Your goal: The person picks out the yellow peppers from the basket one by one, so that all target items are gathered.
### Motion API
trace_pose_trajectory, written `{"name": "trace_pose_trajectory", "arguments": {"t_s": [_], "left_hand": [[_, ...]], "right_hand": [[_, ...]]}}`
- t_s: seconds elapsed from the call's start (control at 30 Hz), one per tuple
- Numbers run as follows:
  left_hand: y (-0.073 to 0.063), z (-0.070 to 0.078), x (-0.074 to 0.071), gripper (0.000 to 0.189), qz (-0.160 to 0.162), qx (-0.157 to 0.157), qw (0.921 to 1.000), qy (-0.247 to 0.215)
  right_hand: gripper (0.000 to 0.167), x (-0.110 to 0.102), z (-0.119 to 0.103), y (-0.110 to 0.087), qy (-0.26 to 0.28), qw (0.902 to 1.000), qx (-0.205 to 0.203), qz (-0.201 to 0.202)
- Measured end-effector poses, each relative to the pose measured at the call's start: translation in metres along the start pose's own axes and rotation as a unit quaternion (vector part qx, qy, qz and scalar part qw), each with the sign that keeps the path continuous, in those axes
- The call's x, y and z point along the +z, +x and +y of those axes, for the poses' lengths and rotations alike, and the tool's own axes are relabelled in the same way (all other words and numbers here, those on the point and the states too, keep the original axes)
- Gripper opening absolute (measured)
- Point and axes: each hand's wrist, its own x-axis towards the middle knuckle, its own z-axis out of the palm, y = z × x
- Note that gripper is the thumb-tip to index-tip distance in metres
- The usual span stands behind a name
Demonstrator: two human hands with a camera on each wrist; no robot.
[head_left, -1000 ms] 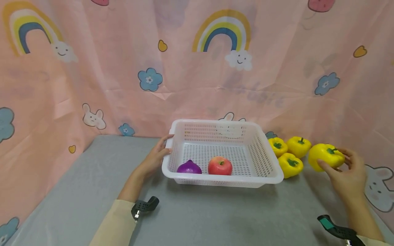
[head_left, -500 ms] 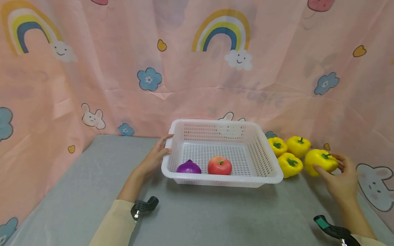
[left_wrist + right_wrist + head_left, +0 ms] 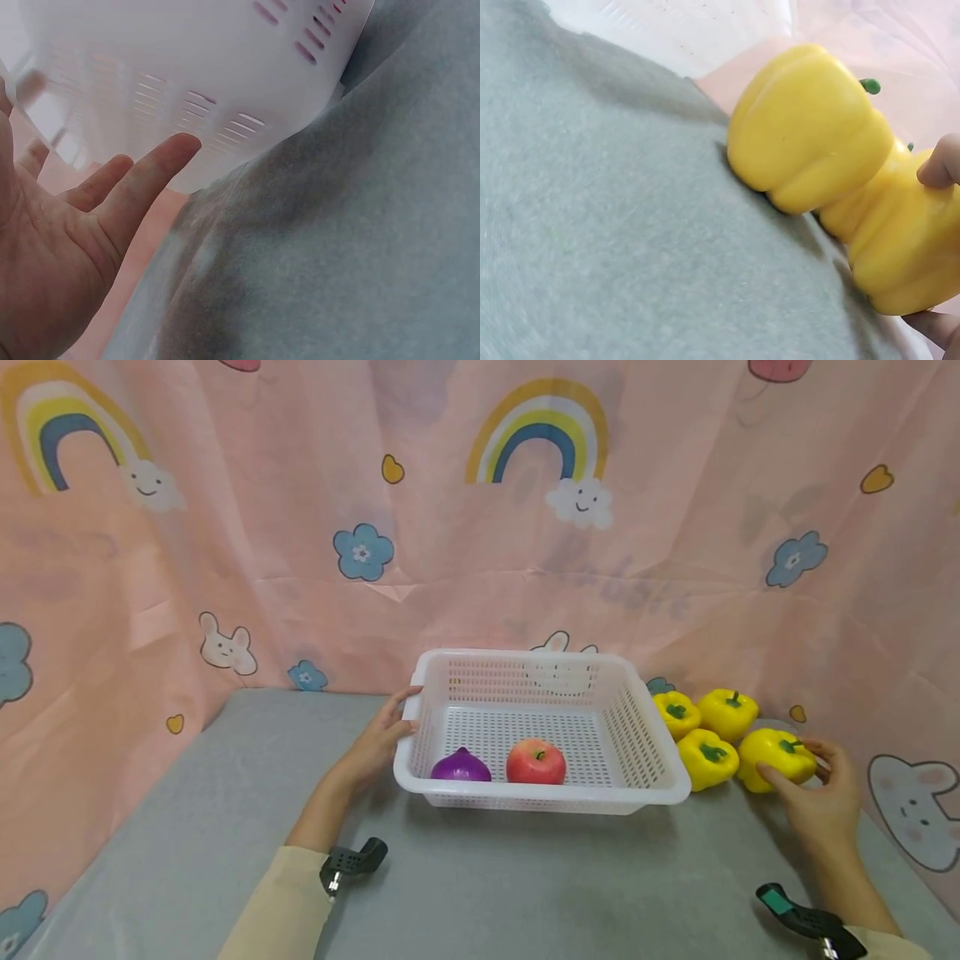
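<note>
My left hand (image 3: 375, 739) holds the left rim of a white plastic basket (image 3: 540, 795). In the left wrist view, several fingers (image 3: 161, 161) stretch under the rim along the basket's slotted outer wall (image 3: 199, 105). Inside the basket, near its front wall, lie a purple onion (image 3: 461, 766) and a red apple (image 3: 536, 762). My right hand (image 3: 825, 793) grips a yellow bell pepper (image 3: 776, 760) by its right side, thumb in front. That pepper (image 3: 907, 247) is low at the table, beside three other yellow bell peppers (image 3: 707, 760) right of the basket.
A grey cloth (image 3: 570, 885) covers the table. Behind it hangs a pink patterned curtain (image 3: 480, 602), close to the basket's back and the peppers. Black wrist straps (image 3: 352, 864) sit on both forearms.
My right hand has moved left and down with the yellow bell pepper, bringing it beside the other peppers. My left hand and the basket stay in place.
</note>
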Motion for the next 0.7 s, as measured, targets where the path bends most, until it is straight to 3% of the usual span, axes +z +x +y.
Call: {"name": "trace_pose_trajectory", "arguments": {"t_s": [0.4,0.57,0.7], "left_hand": [[0.004,-0.006,0.006,0.059,0.02,0.022,0.9995,0.011],[0.004,-0.004,0.008,0.059,0.024,0.024,0.9994,0.012],[0.001,0.001,0.006,0.059,0.032,0.022,0.9992,0.012]], "right_hand": [[0.057,0.003,0.009,-0.004,0.005,0.9999,-0.014,-0.006],[0.061,0.003,0.01,-0.007,-0.017,0.9997,0.003,-0.014],[0.061,0.009,0.007,-0.006,-0.01,0.9998,-0.017,-0.003]]}}
